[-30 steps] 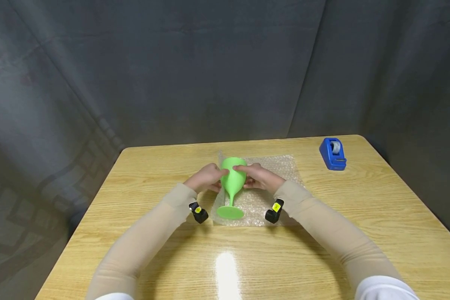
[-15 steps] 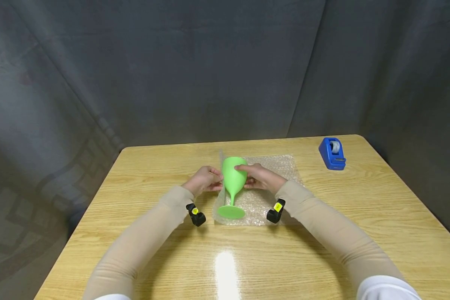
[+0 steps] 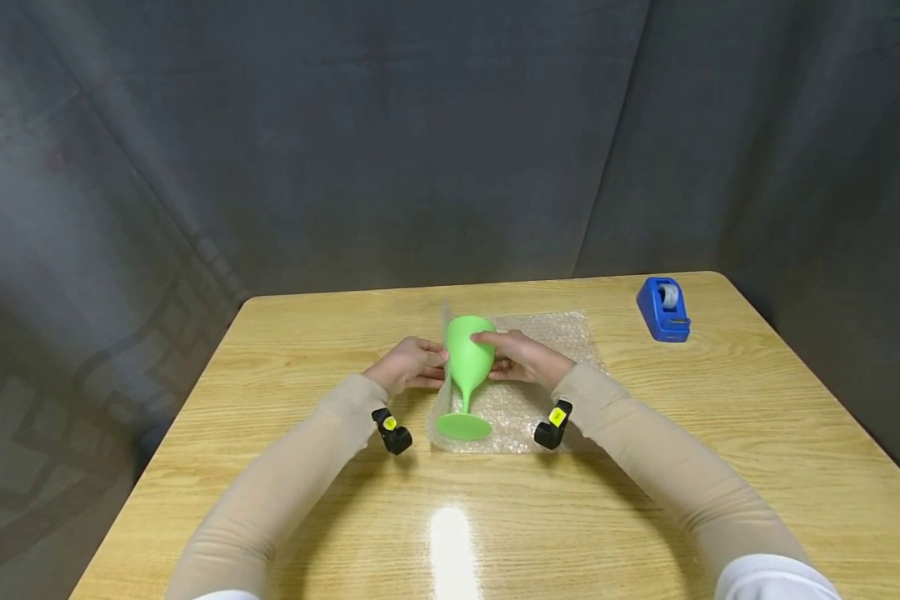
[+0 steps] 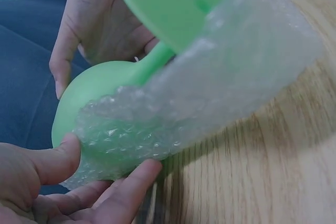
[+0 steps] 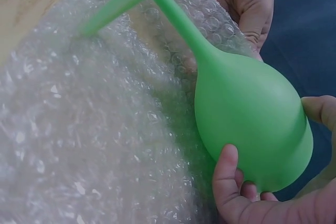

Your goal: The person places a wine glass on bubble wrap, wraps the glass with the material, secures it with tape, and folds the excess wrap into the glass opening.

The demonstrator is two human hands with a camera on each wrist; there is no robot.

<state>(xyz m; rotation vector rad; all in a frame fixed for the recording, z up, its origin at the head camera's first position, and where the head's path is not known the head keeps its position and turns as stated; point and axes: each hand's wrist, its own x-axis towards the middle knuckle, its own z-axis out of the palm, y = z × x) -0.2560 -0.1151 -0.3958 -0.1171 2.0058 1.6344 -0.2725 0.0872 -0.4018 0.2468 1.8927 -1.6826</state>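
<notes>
Moved left hand (image 3: pixel 411 365) off green goblet (image 3: pixel 470 358) since one second ago, pinching bubble wrap (image 3: pixel 512 423) beside it, while gripping goblet, laid sideways on wrap, between thumb and fingers of right hand (image 3: pixel 523 357).

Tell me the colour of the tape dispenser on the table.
The tape dispenser is blue, best seen in the head view.
</notes>
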